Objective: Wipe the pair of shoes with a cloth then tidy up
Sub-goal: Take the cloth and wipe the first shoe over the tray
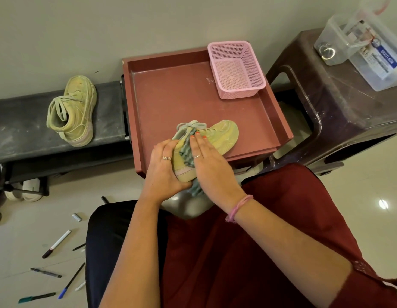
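The left hand (pixel 164 167) has its grip curled around the heel end of a yellow-green shoe (pixel 206 143), holding it tilted at the near edge of a dark red tray (pixel 171 94). The right hand (pixel 206 163) lies flat with straight fingers, pressing a green striped cloth (pixel 186 152) against the shoe's side; a tail of the cloth hangs out below the palm. The shoe's pale laces sit just beyond the fingertips, and its toe points right across the tray floor.

In the tray's far right corner stands a pink mesh basket (pixel 236 70). To the left, well apart, the second shoe (pixel 73 111) stands on a dark counter (pixel 20 127) against the wall. To the right, a brown plastic stool (pixel 326 103) carries a clear plastic box (pixel 361 50) whose blue label reads "MULTI BOX"; the smaller print is too blurred to read. Several pens (pixel 56 243) lie scattered on the floor at lower left.
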`<act>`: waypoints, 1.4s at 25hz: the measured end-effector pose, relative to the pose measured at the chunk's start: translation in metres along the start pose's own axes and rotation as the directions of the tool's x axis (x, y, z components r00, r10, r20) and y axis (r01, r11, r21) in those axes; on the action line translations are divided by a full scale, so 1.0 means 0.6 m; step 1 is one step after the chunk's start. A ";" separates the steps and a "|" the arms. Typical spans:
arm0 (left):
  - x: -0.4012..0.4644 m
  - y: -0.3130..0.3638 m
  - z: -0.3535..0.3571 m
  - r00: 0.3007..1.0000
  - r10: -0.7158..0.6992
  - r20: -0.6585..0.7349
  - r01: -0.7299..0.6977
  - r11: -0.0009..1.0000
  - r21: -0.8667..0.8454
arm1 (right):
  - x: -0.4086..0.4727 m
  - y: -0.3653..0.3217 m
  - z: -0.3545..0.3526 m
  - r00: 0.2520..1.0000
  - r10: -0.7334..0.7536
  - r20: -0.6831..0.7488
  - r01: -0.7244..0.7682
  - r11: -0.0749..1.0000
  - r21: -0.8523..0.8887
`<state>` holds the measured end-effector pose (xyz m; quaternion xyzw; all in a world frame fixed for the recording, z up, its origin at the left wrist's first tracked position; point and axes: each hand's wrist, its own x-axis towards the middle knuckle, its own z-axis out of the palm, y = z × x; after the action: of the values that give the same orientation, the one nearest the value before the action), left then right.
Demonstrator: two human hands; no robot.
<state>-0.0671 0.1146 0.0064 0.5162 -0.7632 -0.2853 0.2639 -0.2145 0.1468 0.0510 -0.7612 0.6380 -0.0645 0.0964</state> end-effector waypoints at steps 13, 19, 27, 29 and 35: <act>-0.002 0.001 0.007 0.993 0.114 -0.018 -0.113 0.993 0.037 | -0.018 0.020 0.001 0.998 0.044 -0.050 -0.026 0.947 0.321; 0.001 0.003 0.008 0.990 0.139 -0.015 -0.138 0.989 0.046 | 0.035 0.036 -0.012 0.977 0.213 0.002 -0.198 0.904 0.380; -0.002 0.004 0.008 0.999 0.035 0.000 -0.035 0.999 -0.001 | 0.052 0.021 -0.015 0.995 0.104 -0.001 -0.098 0.941 0.323; -0.001 0.002 0.005 1.000 0.017 0.008 -0.017 1.000 -0.007 | 0.064 0.020 -0.020 0.991 0.130 0.018 -0.129 0.937 0.325; -0.004 -0.001 -0.001 0.999 -0.043 0.015 0.044 0.997 -0.056 | -0.050 0.018 0.036 0.997 -0.072 0.027 0.072 0.997 0.000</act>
<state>-0.0655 0.1166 0.0061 0.5232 -0.7450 -0.3161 0.2669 -0.2256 0.1758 0.0283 -0.7846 0.6088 -0.0576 0.1022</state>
